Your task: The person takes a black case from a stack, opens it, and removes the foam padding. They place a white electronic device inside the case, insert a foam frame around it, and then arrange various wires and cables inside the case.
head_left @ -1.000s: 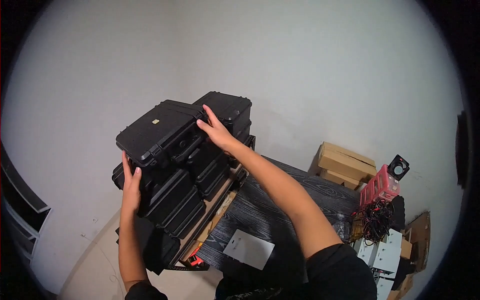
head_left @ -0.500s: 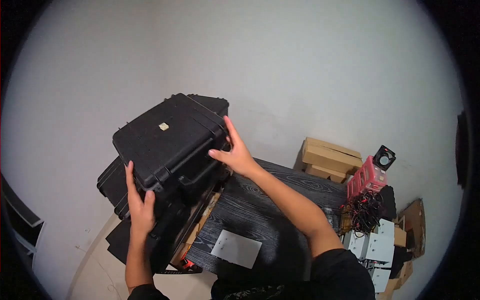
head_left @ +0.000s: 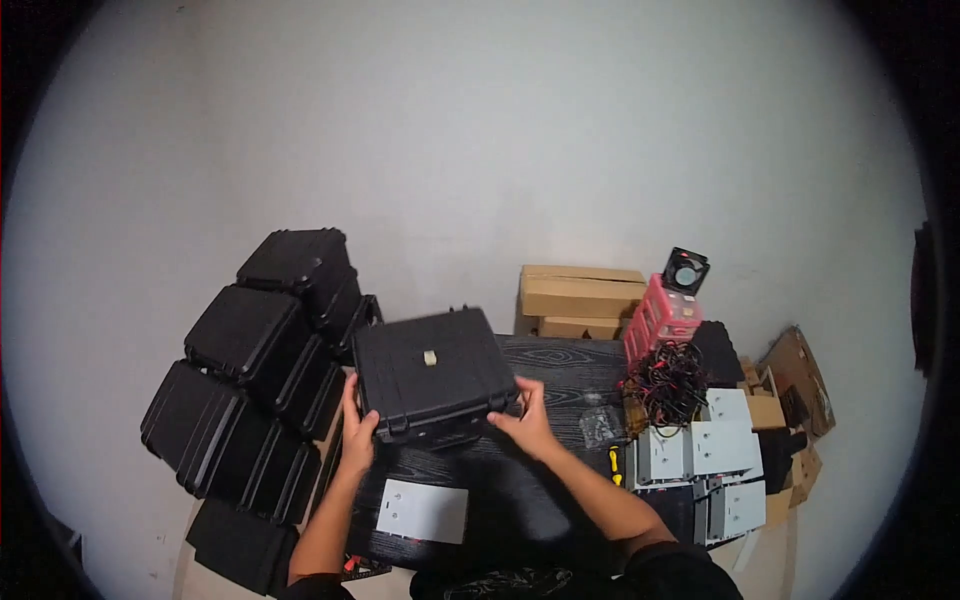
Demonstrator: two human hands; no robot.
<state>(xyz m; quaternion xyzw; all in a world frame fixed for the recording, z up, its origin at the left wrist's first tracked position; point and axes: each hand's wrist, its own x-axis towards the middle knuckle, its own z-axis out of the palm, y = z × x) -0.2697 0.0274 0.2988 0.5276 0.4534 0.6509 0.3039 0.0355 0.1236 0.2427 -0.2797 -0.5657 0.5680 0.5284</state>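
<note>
A black hard plastic case (head_left: 460,375) with a small pale sticker on its lid is held above the black wood-grain table (head_left: 550,505). My left hand (head_left: 359,432) grips its left side near the front corner, thumb on the front. On the right front corner, my right hand (head_left: 528,420) has its fingers along the side and its thumb at the front edge. The lid is closed and tilts a little. In front of the case, a flat light-grey metal panel (head_left: 425,512) lies on the table. The case's underside is hidden.
Stacked black cases (head_left: 245,325) stand left of the table. Cardboard boxes (head_left: 580,293) sit at the back, beside a pink bin (head_left: 655,318) with a fan (head_left: 686,270). Tangled cables (head_left: 667,383), white metal boxes (head_left: 722,447) and a yellow-handled tool (head_left: 615,465) are at the right.
Both hands have carried the case from the stack on the left, rightward and down, over the table. The view has turned right, showing more of the remaining stacks.
</note>
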